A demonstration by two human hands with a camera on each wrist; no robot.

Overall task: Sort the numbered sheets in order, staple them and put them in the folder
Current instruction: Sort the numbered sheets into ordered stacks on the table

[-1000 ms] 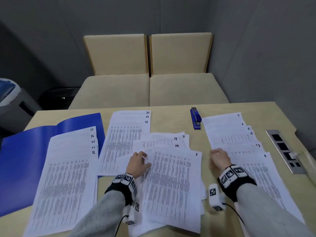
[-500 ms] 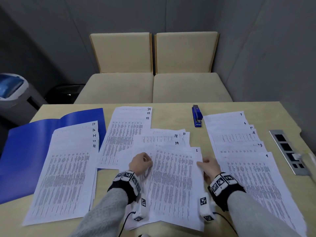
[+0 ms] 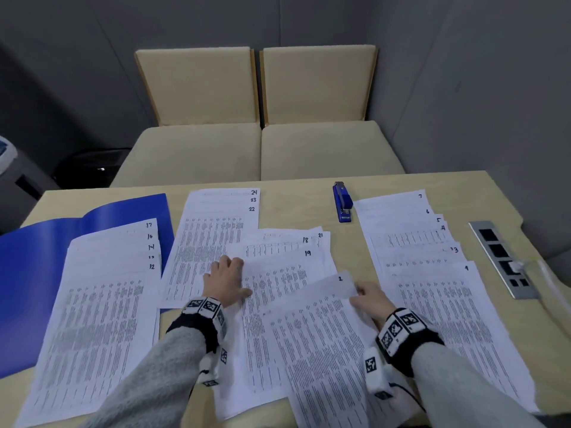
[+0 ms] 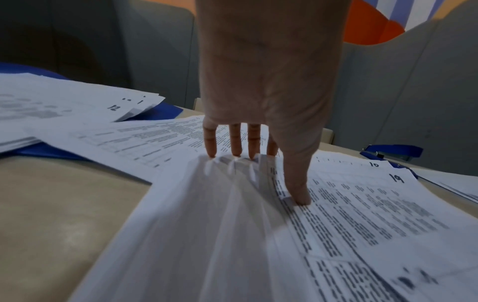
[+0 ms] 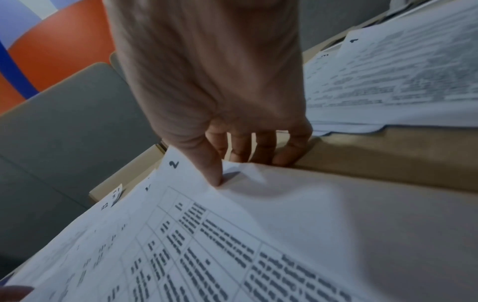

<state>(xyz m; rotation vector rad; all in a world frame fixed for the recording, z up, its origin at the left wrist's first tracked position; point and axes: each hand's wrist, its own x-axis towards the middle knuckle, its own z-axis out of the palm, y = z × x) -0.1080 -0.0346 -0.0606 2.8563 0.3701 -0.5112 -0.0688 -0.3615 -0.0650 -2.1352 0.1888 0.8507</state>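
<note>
Head view high above table point(image 3: 309, 205); wrist views close (shared sheets).

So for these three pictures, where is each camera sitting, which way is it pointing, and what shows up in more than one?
Head: worn up high, looks forward and down at the table; both hands and grey sleeves show.
Left wrist: looks along the left hand, fingers pressing sheet 19.
Right wrist: looks along the right hand, pinching sheet 2 at its edge.
Shared: sheet 19 in head and left wrist; sheet 2 in head and right wrist.
</note>
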